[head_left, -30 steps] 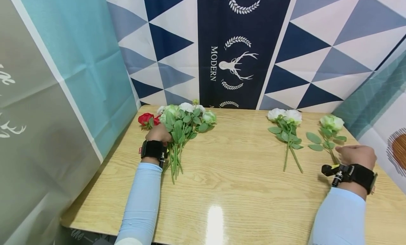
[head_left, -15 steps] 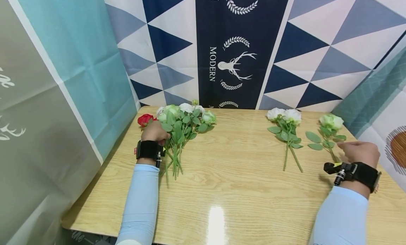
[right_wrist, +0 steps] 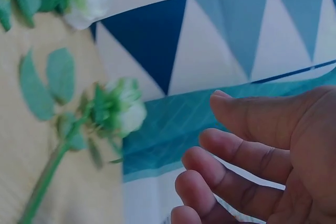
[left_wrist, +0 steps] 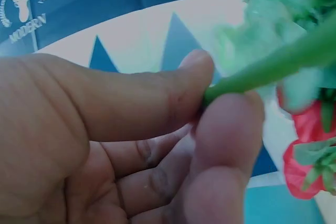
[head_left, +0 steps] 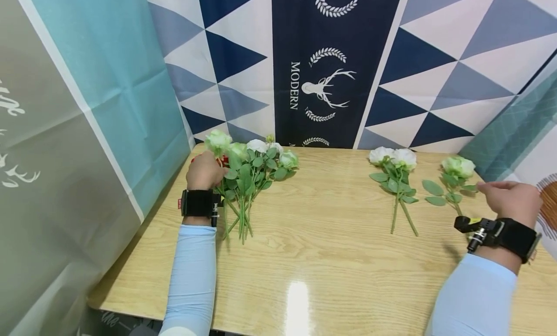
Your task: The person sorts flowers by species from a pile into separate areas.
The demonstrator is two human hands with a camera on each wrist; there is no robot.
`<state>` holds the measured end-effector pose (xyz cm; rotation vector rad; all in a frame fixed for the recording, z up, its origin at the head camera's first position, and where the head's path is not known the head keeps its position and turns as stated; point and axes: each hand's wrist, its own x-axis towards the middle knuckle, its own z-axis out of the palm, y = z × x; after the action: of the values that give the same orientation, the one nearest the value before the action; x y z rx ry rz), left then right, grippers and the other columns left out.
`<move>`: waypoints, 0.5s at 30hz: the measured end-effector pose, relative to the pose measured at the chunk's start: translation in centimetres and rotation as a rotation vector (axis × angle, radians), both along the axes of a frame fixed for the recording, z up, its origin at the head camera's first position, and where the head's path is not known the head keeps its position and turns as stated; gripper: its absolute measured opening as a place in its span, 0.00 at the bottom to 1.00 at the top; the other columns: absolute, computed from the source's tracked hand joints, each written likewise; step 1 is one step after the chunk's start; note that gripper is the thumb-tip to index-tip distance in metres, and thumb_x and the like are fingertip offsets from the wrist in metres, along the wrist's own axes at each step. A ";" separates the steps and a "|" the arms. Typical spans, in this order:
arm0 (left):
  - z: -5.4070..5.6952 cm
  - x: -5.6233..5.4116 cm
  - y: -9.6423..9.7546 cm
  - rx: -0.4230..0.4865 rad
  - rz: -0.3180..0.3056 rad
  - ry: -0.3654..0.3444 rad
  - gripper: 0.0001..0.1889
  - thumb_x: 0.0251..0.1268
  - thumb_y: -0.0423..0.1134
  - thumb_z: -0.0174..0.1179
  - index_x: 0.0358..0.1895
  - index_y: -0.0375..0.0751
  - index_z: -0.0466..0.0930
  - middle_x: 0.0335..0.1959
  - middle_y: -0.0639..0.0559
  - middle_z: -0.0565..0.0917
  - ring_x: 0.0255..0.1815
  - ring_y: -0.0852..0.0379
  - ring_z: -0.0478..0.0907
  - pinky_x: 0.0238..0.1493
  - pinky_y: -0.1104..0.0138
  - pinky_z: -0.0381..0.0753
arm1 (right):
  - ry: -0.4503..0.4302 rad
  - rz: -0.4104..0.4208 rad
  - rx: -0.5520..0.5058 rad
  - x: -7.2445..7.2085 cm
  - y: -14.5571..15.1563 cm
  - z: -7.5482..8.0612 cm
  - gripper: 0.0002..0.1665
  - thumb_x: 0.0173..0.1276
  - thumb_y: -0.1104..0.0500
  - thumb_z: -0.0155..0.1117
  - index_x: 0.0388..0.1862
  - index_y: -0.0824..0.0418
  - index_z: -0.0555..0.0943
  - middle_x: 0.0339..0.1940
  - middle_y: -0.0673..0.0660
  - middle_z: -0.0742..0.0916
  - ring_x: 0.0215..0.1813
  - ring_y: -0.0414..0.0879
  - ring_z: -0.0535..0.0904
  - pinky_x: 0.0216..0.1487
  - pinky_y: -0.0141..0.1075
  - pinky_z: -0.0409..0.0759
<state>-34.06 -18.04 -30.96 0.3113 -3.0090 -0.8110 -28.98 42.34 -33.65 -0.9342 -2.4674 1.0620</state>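
My left hand (head_left: 204, 171) pinches the green stem (left_wrist: 262, 77) of a pale green rose (head_left: 218, 141) between thumb and index finger. That bloom stands above the hand, over the left end of a bunch of white and pale green roses (head_left: 245, 181). Red roses (left_wrist: 310, 150) lie close by, mostly hidden behind the left hand in the head view. My right hand (head_left: 511, 200) holds nothing, its fingers loosely bent and apart from the thumb in the right wrist view. Nearest to it lies a single pale green rose (head_left: 458, 167) with a leafy stem.
Two white roses (head_left: 393, 158) with crossed stems lie on the wooden table (head_left: 330, 249), left of the single rose. Patterned cloth (head_left: 322, 84) hangs along the back edge, with more cloth on both sides.
My left hand has moved a little left and up, raising the pale green rose from the bunch. The right hand has drawn away to the right from the single rose.
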 end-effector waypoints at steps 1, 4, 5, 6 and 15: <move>0.2 0.1 0.1 0.002 0.003 0.008 0.21 0.74 0.47 0.63 0.23 0.38 0.82 0.11 0.50 0.73 0.17 0.50 0.74 0.23 0.59 0.72 | 0.006 0.002 0.010 0.0 -0.2 0.2 0.38 0.81 0.44 0.47 0.69 0.76 0.71 0.77 0.74 0.65 0.75 0.75 0.59 0.64 0.70 0.64; 0.7 0.3 0.4 0.020 -0.005 0.051 0.24 0.74 0.48 0.63 0.17 0.44 0.72 0.11 0.52 0.67 0.15 0.52 0.68 0.19 0.62 0.66 | 0.031 0.009 0.048 0.2 -0.9 0.9 0.38 0.81 0.44 0.46 0.70 0.76 0.71 0.75 0.76 0.68 0.73 0.75 0.61 0.60 0.69 0.67; 0.8 0.4 0.5 0.026 -0.012 0.069 0.25 0.74 0.48 0.63 0.16 0.45 0.70 0.11 0.53 0.65 0.14 0.53 0.66 0.18 0.63 0.64 | 0.048 0.014 0.073 0.3 -1.2 1.2 0.38 0.81 0.44 0.46 0.70 0.76 0.71 0.72 0.77 0.70 0.71 0.76 0.62 0.57 0.69 0.68; 0.9 0.4 0.6 0.029 -0.019 0.093 0.26 0.74 0.48 0.63 0.15 0.46 0.67 0.11 0.54 0.62 0.13 0.54 0.63 0.17 0.63 0.62 | 0.065 0.022 0.094 0.4 -1.5 1.6 0.38 0.81 0.44 0.47 0.69 0.76 0.72 0.70 0.78 0.71 0.70 0.76 0.64 0.53 0.68 0.70; 1.2 0.8 2.7 0.065 -0.077 0.310 0.28 0.74 0.47 0.64 0.14 0.46 0.63 0.13 0.55 0.55 0.14 0.56 0.57 0.19 0.65 0.54 | 0.147 0.092 0.176 0.8 -4.9 4.5 0.38 0.80 0.41 0.48 0.70 0.72 0.74 0.60 0.75 0.79 0.60 0.72 0.71 0.35 0.48 0.69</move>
<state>-33.22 -15.33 -29.76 0.0621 -2.7240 -0.8723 -28.19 37.43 -29.13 -0.6717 -2.4535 0.8889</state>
